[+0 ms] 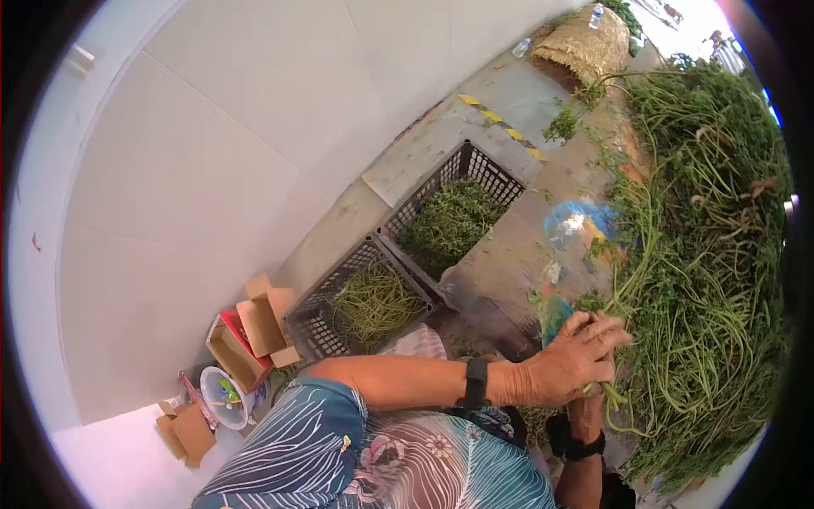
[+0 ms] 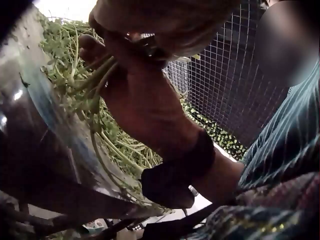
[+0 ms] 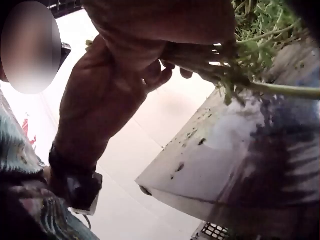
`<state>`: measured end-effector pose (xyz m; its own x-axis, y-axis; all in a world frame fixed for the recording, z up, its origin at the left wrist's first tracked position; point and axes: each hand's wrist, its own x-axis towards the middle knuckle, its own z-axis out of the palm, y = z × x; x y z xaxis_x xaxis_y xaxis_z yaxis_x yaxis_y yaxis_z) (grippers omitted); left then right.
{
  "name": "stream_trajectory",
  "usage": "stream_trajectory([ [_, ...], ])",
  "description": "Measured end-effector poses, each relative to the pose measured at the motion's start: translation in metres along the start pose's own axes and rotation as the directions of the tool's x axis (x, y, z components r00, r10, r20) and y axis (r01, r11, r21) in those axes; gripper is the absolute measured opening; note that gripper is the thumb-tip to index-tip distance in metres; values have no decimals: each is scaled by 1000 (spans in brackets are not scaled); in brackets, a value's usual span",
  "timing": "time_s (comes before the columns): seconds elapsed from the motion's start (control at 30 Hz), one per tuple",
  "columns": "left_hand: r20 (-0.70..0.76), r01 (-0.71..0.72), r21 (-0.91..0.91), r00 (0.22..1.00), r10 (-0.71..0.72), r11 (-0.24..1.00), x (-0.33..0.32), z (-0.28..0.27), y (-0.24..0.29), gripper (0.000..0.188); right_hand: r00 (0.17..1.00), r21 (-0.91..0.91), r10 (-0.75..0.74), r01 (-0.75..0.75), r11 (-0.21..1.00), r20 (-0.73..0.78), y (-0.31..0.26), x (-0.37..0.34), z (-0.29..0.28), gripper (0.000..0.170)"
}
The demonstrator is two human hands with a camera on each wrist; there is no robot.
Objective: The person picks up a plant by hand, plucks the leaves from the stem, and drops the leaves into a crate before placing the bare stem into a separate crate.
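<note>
In the head view, my left hand (image 1: pixel 566 366) reaches in from the left and curls round a few leafy green stems (image 1: pixel 614 396) beside a large heap of greens (image 1: pixel 712 263). Right below it is my right hand (image 1: pixel 585 412), mostly hidden under the left. The left wrist view shows the right hand (image 2: pixel 142 95) gripping the stems (image 2: pixel 95 82), its thumb and fingers bent round them. Seen from the right wrist, the left hand (image 3: pixel 107 90) has bent fingertips close to the other hand, and a thick stem (image 3: pixel 285 90) sticks out to the right.
The heap covers the right of a worn work surface (image 1: pixel 500 254). Left of it stand two black plastic crates (image 1: pixel 315 332), one with bare stems (image 1: pixel 381 305), one with leafy greens (image 1: pixel 454 216). Opened cardboard boxes (image 1: pixel 267 322), a white basin (image 1: pixel 222 399) and a straw roll (image 1: pixel 585 47) lie farther off.
</note>
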<state>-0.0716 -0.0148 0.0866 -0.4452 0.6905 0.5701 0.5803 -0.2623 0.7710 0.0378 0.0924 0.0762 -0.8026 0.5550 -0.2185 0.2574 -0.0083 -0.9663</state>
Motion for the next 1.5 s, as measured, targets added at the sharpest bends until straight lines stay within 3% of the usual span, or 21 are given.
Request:
stream_trajectory([
  [0.17,-9,31,-46,999,-31,998,-16,-5,-7,24,988,-357,-137,152,922,68,1,15,10,31],
  [0.23,29,113,-67,993,-111,991,-19,-15,-8,26,949,-578,-262,314,753,175,-4,24,10,27],
  [0.3,14,143,-99,990,-142,985,-22,-35,-11,27,884,-770,-361,445,458,296,-18,31,21,21],
  [0.33,-22,132,-122,991,-135,984,-26,-46,-15,26,871,-754,-417,452,476,258,-7,32,19,22],
  [0.43,-143,175,-187,969,-203,967,-41,-82,-24,23,862,-796,-379,475,374,336,12,36,26,22],
  [0.57,-235,343,-212,891,-388,915,-66,-126,-30,18,848,-819,-453,453,351,275,31,36,31,14],
  [0.67,-243,469,-90,845,-476,879,-91,-142,-45,16,844,-822,-463,454,345,272,35,37,32,13],
  [0.7,-260,520,-167,796,-546,837,-95,-146,-47,15,838,-823,-470,460,333,278,35,37,31,13],
  [0.73,-268,565,-244,742,-614,788,-98,-149,-48,14,822,-845,-490,459,273,289,32,38,36,26],
  [0.77,-269,602,-317,683,-679,732,-100,-151,-50,12,834,-841,-475,452,296,281,30,37,37,26],
  [0.8,-328,578,-243,707,-626,779,-101,-152,-56,10,843,-835,-462,448,320,275,28,36,38,26],
  [0.9,-315,632,-275,653,-689,725,-102,-158,-69,10,843,-844,-467,439,307,269,32,37,36,25],
  [1.07,-164,835,-257,459,-873,487,-119,-161,-100,17,844,-834,-466,444,327,267,34,39,35,22],
  [1.17,-116,892,-120,424,-898,436,-139,-158,-114,17,861,-829,-445,426,362,248,28,41,41,21],
  [1.33,-99,889,-144,424,-900,434,-146,-158,-113,18,856,-848,-463,410,334,231,30,40,43,20],
  [1.4,-98,889,-127,430,-898,440,-152,-156,-128,18,864,-819,-441,427,384,243,34,40,35,10],
  [1.5,-90,905,-115,401,-912,410,-165,-152,-167,17,865,-807,-430,437,396,257,37,38,30,10],
])
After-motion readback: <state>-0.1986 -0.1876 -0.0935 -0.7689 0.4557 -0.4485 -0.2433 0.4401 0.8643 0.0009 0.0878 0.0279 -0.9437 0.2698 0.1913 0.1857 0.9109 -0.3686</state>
